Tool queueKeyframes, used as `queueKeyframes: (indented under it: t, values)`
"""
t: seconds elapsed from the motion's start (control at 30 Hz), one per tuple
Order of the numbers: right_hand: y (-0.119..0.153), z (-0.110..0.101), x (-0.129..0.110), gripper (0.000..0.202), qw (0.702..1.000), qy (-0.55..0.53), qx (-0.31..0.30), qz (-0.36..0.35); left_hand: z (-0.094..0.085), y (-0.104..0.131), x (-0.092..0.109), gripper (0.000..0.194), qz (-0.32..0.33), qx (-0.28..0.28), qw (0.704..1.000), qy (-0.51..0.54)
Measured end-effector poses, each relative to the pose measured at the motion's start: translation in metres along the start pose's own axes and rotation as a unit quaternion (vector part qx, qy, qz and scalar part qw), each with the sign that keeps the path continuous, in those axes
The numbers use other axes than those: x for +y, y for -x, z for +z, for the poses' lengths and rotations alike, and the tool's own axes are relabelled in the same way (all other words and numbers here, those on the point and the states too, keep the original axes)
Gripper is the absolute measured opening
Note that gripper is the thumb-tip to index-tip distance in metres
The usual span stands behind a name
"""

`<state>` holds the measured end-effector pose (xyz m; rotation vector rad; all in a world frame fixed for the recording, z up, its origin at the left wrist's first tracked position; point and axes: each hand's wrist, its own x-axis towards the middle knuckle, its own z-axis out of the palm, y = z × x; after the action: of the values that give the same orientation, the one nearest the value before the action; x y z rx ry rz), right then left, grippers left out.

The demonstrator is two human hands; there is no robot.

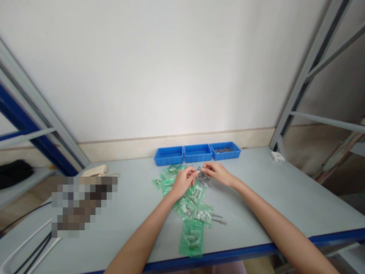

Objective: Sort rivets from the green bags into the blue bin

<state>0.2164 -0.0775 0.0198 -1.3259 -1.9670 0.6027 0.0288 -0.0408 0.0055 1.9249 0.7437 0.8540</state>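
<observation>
My left hand point(184, 182) is above the green plastic bags, fingers drawn together in a pinch. Whatever sits between those fingertips is too small to make out. Facing it, my right hand point(218, 173) pinches what looks like a metal screw point(199, 168), its tip pointing toward the left fingers. Under and between both hands lies a pile of loose grey screws point(204, 180). Several green zip bags point(185, 207) with small metal and whitish parts overlap below my left hand. One green bag point(191, 239) lies apart, closest to the front edge.
Three blue trays stand against the wall; the right tray point(226, 155) contains small metal parts. Two long screws point(219, 221) lie beside the bags. At left are a cream-coloured device point(95, 171), cables and a blurred-out patch. A white block point(277, 156) sits at the back right.
</observation>
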Motion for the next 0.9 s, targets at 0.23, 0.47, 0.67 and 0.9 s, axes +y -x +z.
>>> queueKeyframes:
  t: [0.23, 0.47, 0.67, 0.9]
  values:
    - [-0.0009, 0.0059, 0.0016, 0.036, 1.000, -0.023, -0.008, -0.020, -0.0007, -0.0005, -0.0018, 0.034, 0.009, 0.025, 1.000, -0.012]
    - [-0.0014, 0.0071, 0.0012, 0.039, 1.000, -0.005, -0.008, -0.011, -0.0012, -0.0008, -0.0005, 0.040, 0.008, 0.032, 0.999, -0.027]
    - [-0.0015, 0.0072, 0.0030, 0.030, 0.999, -0.048, 0.012, -0.014, -0.0012, -0.0018, -0.0047, 0.034, 0.004, 0.036, 0.999, -0.005]
    - [-0.0012, 0.0029, -0.0014, 0.041, 0.997, -0.071, -0.016, 0.004, -0.0015, -0.0012, -0.0022, 0.041, 0.001, 0.020, 1.000, -0.020]
